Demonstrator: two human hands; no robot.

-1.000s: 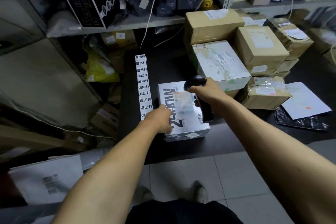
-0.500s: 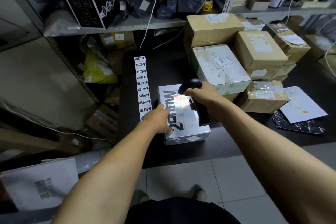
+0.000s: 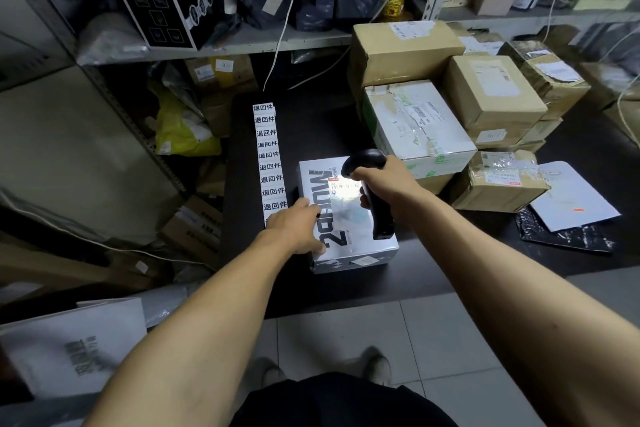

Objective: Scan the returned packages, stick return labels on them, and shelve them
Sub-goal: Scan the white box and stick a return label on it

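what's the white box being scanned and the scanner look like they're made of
White box: likely cardboard under a glossy film or printed coating; the scanner light glares off its top. Scanner: looks like matte black moulded plastic, with only a dull sheen.

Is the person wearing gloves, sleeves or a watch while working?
No. The left hand and right hand are bare, without gloves, rings or a watch. Both forearms are uncovered as far as the picture shows, with no sleeves in view.

A white printed carton (image 3: 349,229) sits on the black bench (image 3: 311,121), a white return-label strip (image 3: 269,159) just left, stacked brown cardboard boxes (image 3: 485,94) behind right.
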